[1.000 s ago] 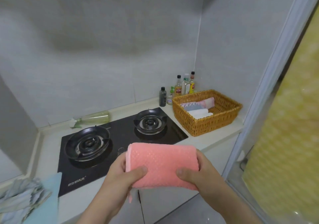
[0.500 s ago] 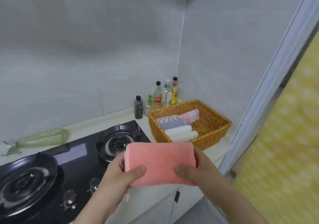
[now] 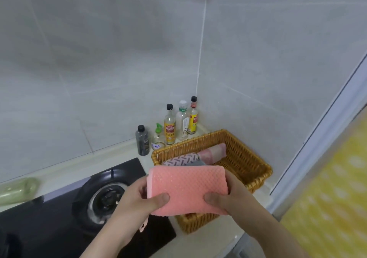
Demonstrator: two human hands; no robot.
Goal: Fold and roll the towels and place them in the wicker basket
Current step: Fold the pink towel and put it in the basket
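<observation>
Head view: we hold the folded pink waffle-textured towel (image 3: 186, 190) between both hands, left hand (image 3: 137, 200) and right hand (image 3: 230, 196) pinching its ends, over the rectangular woven wicker basket (image 3: 246, 158). Rolled towels (image 3: 198, 155) lie inside; black gas stove (image 3: 103, 196) and glass condiment bottles (image 3: 178, 122) nearby.

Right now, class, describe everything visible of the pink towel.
The pink towel is salmon, dimple-textured cloth, folded into a thick oblong bundle, held level, hiding part of the wicker basket. The left hand grips its left end, the right hand its right end, thumbs on front. A loop dangles below its lower left corner.
</observation>
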